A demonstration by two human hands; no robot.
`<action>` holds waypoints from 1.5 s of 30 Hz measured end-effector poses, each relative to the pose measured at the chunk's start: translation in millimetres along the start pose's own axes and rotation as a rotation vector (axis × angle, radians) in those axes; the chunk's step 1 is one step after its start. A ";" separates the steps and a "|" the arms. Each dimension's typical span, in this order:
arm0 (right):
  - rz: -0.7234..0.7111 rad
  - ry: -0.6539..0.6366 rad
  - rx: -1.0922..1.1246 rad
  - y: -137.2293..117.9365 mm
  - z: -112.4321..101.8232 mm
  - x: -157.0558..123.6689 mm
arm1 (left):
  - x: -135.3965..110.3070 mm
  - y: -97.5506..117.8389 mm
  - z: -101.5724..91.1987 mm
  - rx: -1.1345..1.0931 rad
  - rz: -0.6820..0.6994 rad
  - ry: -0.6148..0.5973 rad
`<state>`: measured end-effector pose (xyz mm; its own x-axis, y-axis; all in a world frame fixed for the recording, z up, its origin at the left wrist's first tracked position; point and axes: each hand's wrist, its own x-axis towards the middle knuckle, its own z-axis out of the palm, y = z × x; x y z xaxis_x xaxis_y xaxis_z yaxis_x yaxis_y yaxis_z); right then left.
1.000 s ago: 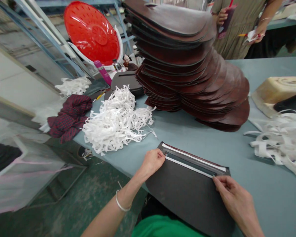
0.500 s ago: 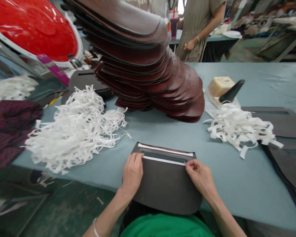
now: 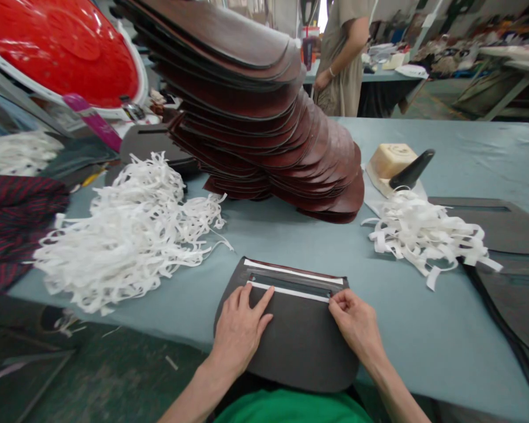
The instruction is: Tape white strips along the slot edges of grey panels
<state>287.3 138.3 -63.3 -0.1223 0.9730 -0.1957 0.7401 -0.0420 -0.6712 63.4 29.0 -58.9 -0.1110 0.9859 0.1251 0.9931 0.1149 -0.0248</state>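
A dark grey rounded panel (image 3: 304, 346) lies at the table's near edge, partly over my lap. Along its top runs a slot with a white strip (image 3: 291, 292) below it and another white strip (image 3: 293, 272) above it. My left hand (image 3: 240, 326) rests on the panel with fingers spread, its fingertips touching the left part of the lower strip. At that strip's right end, my right hand (image 3: 355, 317) is closed in a pinch on the strip.
A tall leaning stack of brown leather pieces (image 3: 264, 129) stands ahead. White strips (image 3: 132, 241) lie heaped at left, with a smaller heap (image 3: 427, 229) at right beside a cream block (image 3: 392, 161) and a black-handled tool (image 3: 412, 169). More grey panels (image 3: 511, 288) lie far right. Another person (image 3: 344, 64) stands behind the table.
My left hand has opened from a closed grip at the slot's left end and spread over the panel. My right hand stays at the strip's right end. The other person has shifted left.
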 end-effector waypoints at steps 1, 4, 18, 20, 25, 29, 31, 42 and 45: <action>0.005 0.003 -0.019 -0.4 0.4 -0.4 | 0.8 0.9 -0.5 0.005 -0.002 -0.010; 0.010 0.001 -0.043 -1.5 0.8 -0.7 | 2.6 5.5 -0.9 -0.007 -0.007 -0.029; -0.021 0.003 -0.236 -3.0 2.1 0.5 | 16.2 56.0 -3.8 -0.087 0.091 -0.044; -0.118 0.051 -0.327 -1.6 6.6 -3.2 | 16.4 64.0 -0.9 -0.085 0.096 -0.037; -0.685 0.168 -0.533 1.6 22.0 -15.3 | 11.8 73.0 4.0 -0.106 0.061 -0.011; -0.849 0.188 -0.535 2.1 21.1 -9.8 | 9.5 54.5 -1.4 -0.264 0.051 0.028; -0.866 0.160 -0.492 -2.5 18.9 -1.3 | 11.6 34.0 -4.3 -0.375 -0.022 0.078; -1.002 0.106 -0.121 -17.2 53.7 19.2 | 35.3 -53.6 -6.7 -0.823 -0.522 -0.035; -0.978 0.137 -0.101 -11.9 50.4 22.8 | 54.3 -62.8 -28.2 -1.018 -0.451 -0.085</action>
<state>242.4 149.6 -95.8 -0.6364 0.5872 0.5002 0.4081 0.8066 -0.4276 -3.9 71.9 -22.7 -0.4331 0.8885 -0.1518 0.4252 0.3499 0.8348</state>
